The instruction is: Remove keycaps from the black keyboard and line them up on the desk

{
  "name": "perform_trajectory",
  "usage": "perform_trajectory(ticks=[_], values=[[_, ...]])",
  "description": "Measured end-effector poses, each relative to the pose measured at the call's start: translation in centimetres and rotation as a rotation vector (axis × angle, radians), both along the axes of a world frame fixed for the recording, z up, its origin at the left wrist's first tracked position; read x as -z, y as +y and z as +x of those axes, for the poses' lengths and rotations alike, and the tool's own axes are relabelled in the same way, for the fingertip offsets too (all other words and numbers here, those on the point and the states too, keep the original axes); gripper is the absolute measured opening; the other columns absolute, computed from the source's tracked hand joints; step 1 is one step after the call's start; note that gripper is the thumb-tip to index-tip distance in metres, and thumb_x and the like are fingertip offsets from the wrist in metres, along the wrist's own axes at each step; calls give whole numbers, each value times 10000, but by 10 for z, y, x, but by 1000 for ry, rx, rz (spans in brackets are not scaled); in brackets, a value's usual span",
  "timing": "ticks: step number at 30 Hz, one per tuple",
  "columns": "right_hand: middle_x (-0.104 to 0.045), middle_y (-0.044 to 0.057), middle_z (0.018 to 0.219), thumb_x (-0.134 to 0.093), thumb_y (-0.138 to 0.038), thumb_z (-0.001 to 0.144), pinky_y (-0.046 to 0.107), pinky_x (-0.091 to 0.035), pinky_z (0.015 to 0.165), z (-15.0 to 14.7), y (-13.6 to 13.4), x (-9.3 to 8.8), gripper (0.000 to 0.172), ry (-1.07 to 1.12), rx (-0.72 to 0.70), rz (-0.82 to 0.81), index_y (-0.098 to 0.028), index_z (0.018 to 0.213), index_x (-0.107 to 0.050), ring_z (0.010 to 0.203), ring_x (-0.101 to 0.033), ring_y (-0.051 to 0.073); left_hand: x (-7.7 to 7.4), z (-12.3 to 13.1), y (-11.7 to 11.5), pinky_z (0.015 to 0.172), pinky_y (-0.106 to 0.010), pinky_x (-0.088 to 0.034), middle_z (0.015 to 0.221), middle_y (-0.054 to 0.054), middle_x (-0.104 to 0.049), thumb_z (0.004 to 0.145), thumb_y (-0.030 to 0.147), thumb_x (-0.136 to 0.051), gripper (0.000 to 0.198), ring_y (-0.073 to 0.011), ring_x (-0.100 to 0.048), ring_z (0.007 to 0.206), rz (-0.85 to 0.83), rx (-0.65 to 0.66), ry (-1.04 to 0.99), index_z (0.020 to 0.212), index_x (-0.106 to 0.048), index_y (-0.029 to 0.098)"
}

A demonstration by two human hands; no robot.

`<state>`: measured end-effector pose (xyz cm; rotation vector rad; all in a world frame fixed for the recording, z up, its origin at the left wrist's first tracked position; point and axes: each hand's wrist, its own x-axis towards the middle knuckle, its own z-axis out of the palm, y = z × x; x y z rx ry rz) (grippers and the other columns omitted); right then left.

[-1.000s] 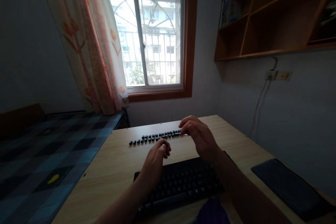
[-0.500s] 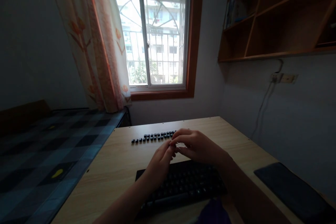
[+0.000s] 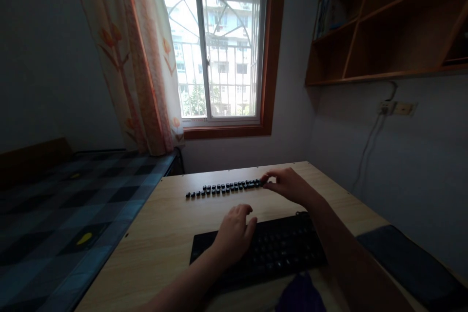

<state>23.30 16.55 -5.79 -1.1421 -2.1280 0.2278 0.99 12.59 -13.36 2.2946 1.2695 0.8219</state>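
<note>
A black keyboard (image 3: 278, 248) lies on the wooden table near me. Beyond it, small black keycaps (image 3: 226, 188) stand in two rows. My right hand (image 3: 290, 186) reaches to the right end of these rows, thumb and forefinger pinched on a keycap mostly hidden by the fingertips. Over the keyboard's left part is my left hand (image 3: 236, 234), its fingers loosely bent and the thumb apart, with nothing visible in it. The left hand and forearm cover some of the keys.
A purple cloth-like thing (image 3: 302, 295) sits at the table's near edge. To the right lies a dark flat pad or pouch (image 3: 405, 263). A bed with a checked cover (image 3: 120, 195) adjoins on the left. Wooden shelves (image 3: 351, 78) hang on the right wall.
My hands were together above the keyboard, thin wire-like lines showing between the fingers. They have parted: the right moved forward to the row's end, the left drew back over the keyboard.
</note>
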Motion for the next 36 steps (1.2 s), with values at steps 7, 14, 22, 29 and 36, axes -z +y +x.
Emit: perform_trajectory(ticks=[7,14,22,29,36], values=[[-761,59,914,-709,-199,744,246,-462,782,57,67,76,179,-184,411,-276,-194,909,-781,881,-687,207,32,-1,9,949,-394,-412,1140,-121,-628,906,306,-468,287,-270,-548,1081,45,-40,283,1133,-566,161],[-754,72,937,-674,-194,725,219,-430,723,61,77,118,233,-212,562,-335,-193,935,-776,882,-673,190,29,0,7,905,-382,-420,1097,-122,-646,906,318,-444,270,-276,-566,1049,6,-50,366,1078,-578,158],[-747,71,862,-679,-172,678,210,-401,647,64,102,119,220,-231,591,-378,-184,869,-786,802,-659,178,31,0,8,898,-420,-421,1069,-134,-657,903,340,-421,266,-298,-567,1030,30,-43,406,1014,-591,169],[-751,68,893,-676,-143,685,211,-432,682,66,136,122,252,-198,569,-395,-167,911,-783,839,-670,184,35,-1,9,879,-433,-430,1047,-134,-659,900,344,-421,268,-310,-573,1008,52,-47,386,998,-595,166],[-753,62,941,-636,-137,726,215,-466,712,69,150,137,276,-127,524,-399,-157,969,-763,860,-685,185,33,-1,7,888,-445,-427,1055,-144,-659,904,353,-416,289,-310,-571,1013,39,-39,387,1020,-598,161]])
